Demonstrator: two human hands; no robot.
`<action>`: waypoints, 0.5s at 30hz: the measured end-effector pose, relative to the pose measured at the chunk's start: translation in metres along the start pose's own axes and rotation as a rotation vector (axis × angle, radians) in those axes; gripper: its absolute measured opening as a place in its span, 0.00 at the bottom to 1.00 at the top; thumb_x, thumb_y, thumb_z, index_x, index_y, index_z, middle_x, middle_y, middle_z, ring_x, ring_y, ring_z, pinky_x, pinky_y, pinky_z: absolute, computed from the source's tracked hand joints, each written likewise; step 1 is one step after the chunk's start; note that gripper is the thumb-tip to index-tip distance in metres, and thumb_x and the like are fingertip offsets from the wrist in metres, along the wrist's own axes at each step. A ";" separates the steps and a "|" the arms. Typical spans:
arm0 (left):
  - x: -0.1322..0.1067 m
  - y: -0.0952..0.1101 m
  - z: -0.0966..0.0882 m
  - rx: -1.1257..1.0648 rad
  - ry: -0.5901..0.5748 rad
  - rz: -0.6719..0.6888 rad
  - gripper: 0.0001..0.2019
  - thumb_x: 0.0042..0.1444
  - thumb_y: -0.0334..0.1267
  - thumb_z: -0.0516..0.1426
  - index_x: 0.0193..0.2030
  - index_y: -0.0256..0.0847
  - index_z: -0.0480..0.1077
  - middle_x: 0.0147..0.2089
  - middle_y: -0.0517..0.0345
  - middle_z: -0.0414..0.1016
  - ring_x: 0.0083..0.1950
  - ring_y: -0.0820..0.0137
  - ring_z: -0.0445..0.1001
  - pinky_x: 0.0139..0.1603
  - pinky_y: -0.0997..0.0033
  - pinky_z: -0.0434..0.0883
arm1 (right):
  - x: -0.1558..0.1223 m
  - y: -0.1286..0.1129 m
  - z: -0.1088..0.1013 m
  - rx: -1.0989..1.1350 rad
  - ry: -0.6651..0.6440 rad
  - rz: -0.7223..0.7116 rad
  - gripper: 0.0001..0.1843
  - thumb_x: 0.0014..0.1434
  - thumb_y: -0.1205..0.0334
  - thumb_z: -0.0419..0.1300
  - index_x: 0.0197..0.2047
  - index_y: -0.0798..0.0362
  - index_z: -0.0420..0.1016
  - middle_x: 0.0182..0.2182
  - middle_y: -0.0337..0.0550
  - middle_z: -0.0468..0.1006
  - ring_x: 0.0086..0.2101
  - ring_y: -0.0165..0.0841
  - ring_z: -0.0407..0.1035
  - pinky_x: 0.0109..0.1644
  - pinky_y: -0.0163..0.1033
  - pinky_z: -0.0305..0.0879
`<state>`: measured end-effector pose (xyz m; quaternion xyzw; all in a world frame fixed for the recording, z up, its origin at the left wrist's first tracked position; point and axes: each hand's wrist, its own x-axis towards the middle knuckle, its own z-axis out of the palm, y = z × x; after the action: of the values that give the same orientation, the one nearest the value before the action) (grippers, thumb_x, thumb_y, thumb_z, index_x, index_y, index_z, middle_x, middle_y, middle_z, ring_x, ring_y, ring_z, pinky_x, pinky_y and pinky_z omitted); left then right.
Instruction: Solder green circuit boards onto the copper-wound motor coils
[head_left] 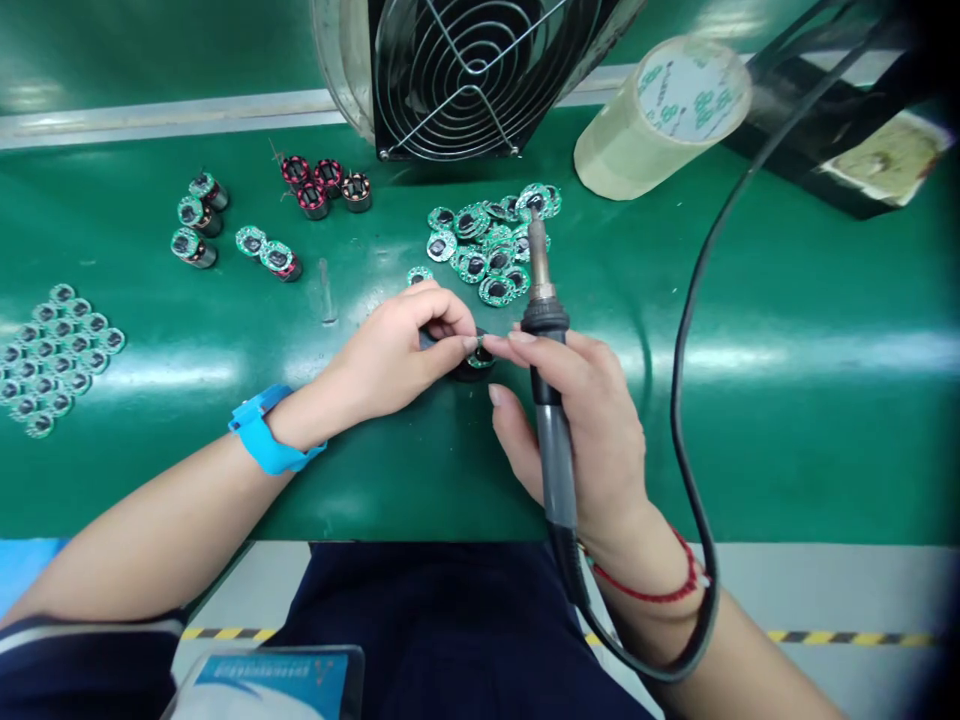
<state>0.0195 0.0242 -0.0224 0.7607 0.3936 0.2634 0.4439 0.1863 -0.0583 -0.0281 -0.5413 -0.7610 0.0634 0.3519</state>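
Observation:
My left hand (409,345) is closed, with thumb and index finger pinched at the edge of a small round green circuit board (480,357). That board sits in a dark round holder (472,372), partly hidden by my fingers. My right hand (592,420) carries a soldering iron (556,450) with a grey and black handle, its metal tip pointing away from me. The index fingertip of this hand reaches the board beside my left thumb, while the right thumb stands apart below. Beyond the iron's tip lies a loose pile of round circuit boards (472,265).
A fan (472,75) stands at the back, with a tape roll stack (622,150) to its right. Copper-wound motor stators (313,200) and board-topped ones (196,250) stand left. Boards in rows (45,370) lie far left. The iron's black cable (679,400) loops at right.

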 end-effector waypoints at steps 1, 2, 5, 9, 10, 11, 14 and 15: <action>0.000 0.001 0.000 -0.009 0.005 -0.007 0.06 0.54 0.24 0.58 0.29 0.36 0.69 0.30 0.62 0.69 0.29 0.79 0.63 0.31 0.76 0.64 | -0.001 0.000 0.000 0.005 0.002 0.015 0.27 0.58 0.69 0.60 0.59 0.46 0.61 0.40 0.45 0.81 0.45 0.43 0.71 0.44 0.49 0.71; 0.001 0.001 0.000 -0.018 0.009 -0.010 0.06 0.53 0.23 0.58 0.29 0.36 0.69 0.30 0.63 0.69 0.29 0.79 0.62 0.31 0.76 0.63 | -0.002 -0.001 0.000 0.015 0.003 0.025 0.26 0.58 0.69 0.60 0.58 0.46 0.61 0.40 0.44 0.81 0.44 0.42 0.72 0.44 0.49 0.71; 0.001 0.002 0.000 -0.029 0.008 -0.015 0.07 0.53 0.22 0.57 0.28 0.36 0.69 0.29 0.63 0.69 0.29 0.79 0.62 0.31 0.76 0.63 | -0.003 -0.002 0.000 0.084 0.021 0.047 0.23 0.58 0.70 0.59 0.56 0.46 0.62 0.41 0.42 0.81 0.42 0.39 0.72 0.45 0.47 0.71; 0.001 0.001 -0.002 -0.026 -0.005 -0.036 0.07 0.53 0.23 0.57 0.28 0.37 0.70 0.29 0.63 0.70 0.29 0.79 0.63 0.32 0.75 0.64 | -0.004 -0.002 0.000 0.154 0.064 0.095 0.24 0.59 0.70 0.58 0.56 0.43 0.62 0.43 0.39 0.81 0.45 0.38 0.73 0.48 0.47 0.70; 0.001 0.001 -0.002 -0.026 -0.010 -0.036 0.07 0.53 0.23 0.56 0.28 0.37 0.70 0.30 0.63 0.71 0.29 0.79 0.64 0.32 0.75 0.64 | -0.004 -0.002 0.000 0.154 0.071 0.105 0.24 0.59 0.69 0.59 0.57 0.43 0.62 0.44 0.39 0.81 0.47 0.38 0.73 0.49 0.47 0.70; 0.001 0.001 -0.003 -0.028 -0.016 -0.032 0.07 0.53 0.23 0.56 0.29 0.37 0.70 0.30 0.63 0.71 0.29 0.79 0.64 0.32 0.75 0.64 | -0.004 -0.002 0.001 0.152 0.073 0.111 0.25 0.59 0.69 0.59 0.57 0.42 0.62 0.45 0.39 0.81 0.48 0.38 0.73 0.50 0.47 0.70; 0.001 0.001 -0.004 -0.026 -0.023 -0.020 0.07 0.53 0.24 0.56 0.29 0.37 0.71 0.30 0.63 0.71 0.30 0.79 0.64 0.33 0.75 0.65 | -0.004 -0.003 0.002 0.154 0.048 0.113 0.25 0.59 0.70 0.59 0.57 0.43 0.62 0.45 0.40 0.81 0.47 0.38 0.73 0.50 0.47 0.70; 0.001 0.000 -0.004 -0.025 -0.020 -0.016 0.07 0.53 0.23 0.56 0.28 0.37 0.70 0.30 0.63 0.71 0.30 0.78 0.65 0.33 0.75 0.65 | -0.004 -0.003 0.003 0.164 0.040 0.109 0.25 0.58 0.70 0.59 0.57 0.43 0.62 0.45 0.40 0.81 0.46 0.38 0.73 0.49 0.47 0.70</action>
<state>0.0170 0.0264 -0.0202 0.7544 0.3921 0.2570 0.4594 0.1829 -0.0623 -0.0305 -0.5524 -0.7155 0.1337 0.4063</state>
